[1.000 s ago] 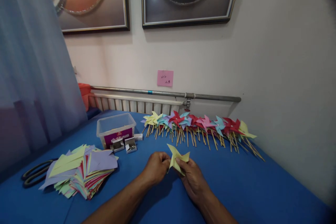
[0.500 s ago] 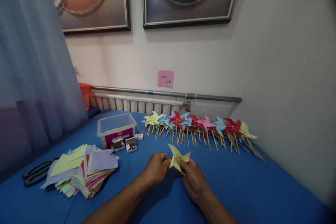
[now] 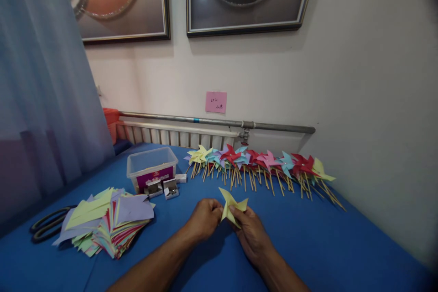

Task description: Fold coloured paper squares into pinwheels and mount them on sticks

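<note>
Both hands meet low centre over the blue cloth-covered surface [image 3: 308,237]. Left hand [image 3: 204,218] is curled, fingertips pinched on the left edge of a pale yellow folded paper pinwheel head [image 3: 231,204]. Right hand [image 3: 251,230] is closed on the same piece from below and right, thumb pressed at its centre. The pinwheel head is held just above the surface, points fanned upward, no stick visible on it.

Judgement: step in hand is shaping or gathering the vanes at the centre; fixing to a stick looks not yet done. The next move would call for keeping the centre pinched so the folds do not spring apart.

At 9 o'clock from the hands: loose stack of multicoloured cut paper sheets [image 3: 106,223]; beyond its left, black scissors [image 3: 48,228].

At 11 o'clock: clear plastic tub with purple label [image 3: 152,169], two small open boxes [image 3: 162,188] just in front.

At 12 to 2 o'clock, farther: row of finished multicoloured paper pinwheels on wooden sticks [image 3: 260,166], laid near the wall.
</note>
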Demonstrator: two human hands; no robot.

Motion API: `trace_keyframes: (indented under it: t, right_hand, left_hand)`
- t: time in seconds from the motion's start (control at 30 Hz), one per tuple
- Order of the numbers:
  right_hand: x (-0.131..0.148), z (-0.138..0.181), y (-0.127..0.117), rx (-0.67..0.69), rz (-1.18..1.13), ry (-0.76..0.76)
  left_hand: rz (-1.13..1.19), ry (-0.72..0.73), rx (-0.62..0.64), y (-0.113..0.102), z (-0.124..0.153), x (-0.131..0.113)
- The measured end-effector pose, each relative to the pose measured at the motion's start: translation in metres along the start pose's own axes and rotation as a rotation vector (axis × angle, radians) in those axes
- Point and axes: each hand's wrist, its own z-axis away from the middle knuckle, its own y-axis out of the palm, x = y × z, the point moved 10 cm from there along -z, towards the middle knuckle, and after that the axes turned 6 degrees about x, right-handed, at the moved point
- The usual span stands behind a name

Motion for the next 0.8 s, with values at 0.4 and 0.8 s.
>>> trace_keyframes:
  t: [0.4,0.8]
  right_hand:
    - [-0.0013,-0.0004,0.0015,0.019,-0.001,0.002]
    - [0.0008,0.0008,0.0003,0.002,0.007,-0.008]
  left_hand:
    - [-0.002,-0.018,0.0,-0.0023,0.003,-0.0069]
    - [-0.041,0.01,-0.01,-0.0023,0.0022,-0.0059]
